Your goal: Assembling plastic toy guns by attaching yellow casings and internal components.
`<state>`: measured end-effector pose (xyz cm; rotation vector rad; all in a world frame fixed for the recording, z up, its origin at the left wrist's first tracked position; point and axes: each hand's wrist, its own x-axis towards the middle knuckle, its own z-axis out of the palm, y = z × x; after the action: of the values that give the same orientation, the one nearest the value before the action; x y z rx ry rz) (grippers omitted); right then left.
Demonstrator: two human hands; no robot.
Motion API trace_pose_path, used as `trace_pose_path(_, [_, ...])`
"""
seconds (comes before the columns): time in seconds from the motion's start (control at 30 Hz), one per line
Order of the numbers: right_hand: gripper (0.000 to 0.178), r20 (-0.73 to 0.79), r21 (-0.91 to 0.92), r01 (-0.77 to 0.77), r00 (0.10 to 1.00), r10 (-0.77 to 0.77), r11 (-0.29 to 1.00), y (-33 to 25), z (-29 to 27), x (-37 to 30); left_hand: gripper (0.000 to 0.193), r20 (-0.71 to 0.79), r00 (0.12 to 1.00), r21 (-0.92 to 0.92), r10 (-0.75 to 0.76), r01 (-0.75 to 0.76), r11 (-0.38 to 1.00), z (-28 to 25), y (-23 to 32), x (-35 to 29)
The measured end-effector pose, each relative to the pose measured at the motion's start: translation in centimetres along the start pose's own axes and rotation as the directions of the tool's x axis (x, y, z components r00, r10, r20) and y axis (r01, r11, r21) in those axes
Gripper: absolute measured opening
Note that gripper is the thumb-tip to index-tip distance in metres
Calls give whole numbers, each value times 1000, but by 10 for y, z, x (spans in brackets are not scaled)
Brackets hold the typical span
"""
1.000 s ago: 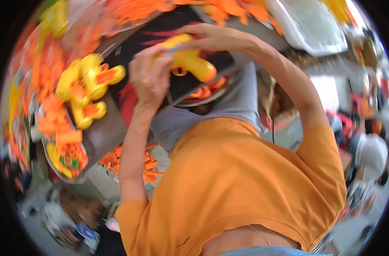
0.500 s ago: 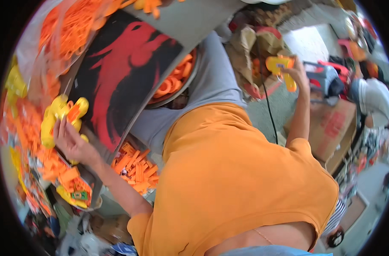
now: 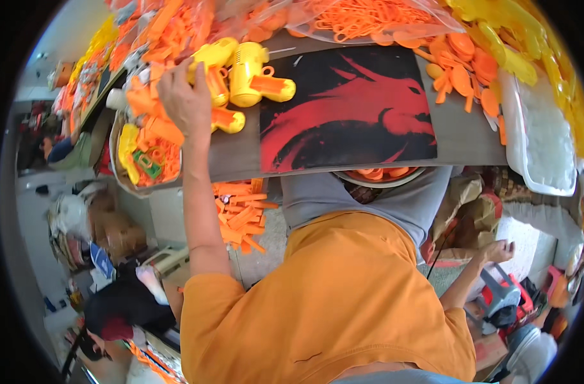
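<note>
Toy has gone from right hand, fingers curled; left hand touches yellow toy, grip unclear.

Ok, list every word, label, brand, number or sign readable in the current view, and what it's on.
None readable.
Black mat: red pictorial design, no lettering I can make out.
Yellow toy pieces by the left hand: any marks too small to read.
Blue-and-white item at lower left: too small and blurred to read.
</note>
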<state>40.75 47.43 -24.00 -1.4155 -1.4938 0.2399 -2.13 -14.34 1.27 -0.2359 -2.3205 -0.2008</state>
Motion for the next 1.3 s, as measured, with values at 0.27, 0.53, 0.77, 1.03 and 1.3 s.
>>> trace_pose_path(0.27, [21, -78, 576, 598, 718, -691, 557, -287, -24, -43, 62, 584, 807, 223, 90, -266, 938, 63, 58, 25])
trace_pose_path(0.53, [31, 499, 660, 412, 385, -776, 628, -358, 58, -96, 80, 454, 867, -238, 205, -104, 966, 82, 25, 6])
trace_pose_path(0.77, [41, 515, 594, 497, 368, -774, 632, -361, 88, -124, 73, 644, 765, -554, -20, 484, 678, 16, 58, 7])
trace_pose_path(1.03, [22, 143, 851, 412, 416, -898, 326, -357, 20, -122, 53, 649, 743, -719, -163, 669, 191, 29, 54, -16])
trace_pose_path(1.3, [28, 600, 799, 313, -371, -709, 513, -247, 3, -194, 52, 663, 743, -746, -93, 666, 11, 15, 76, -17])
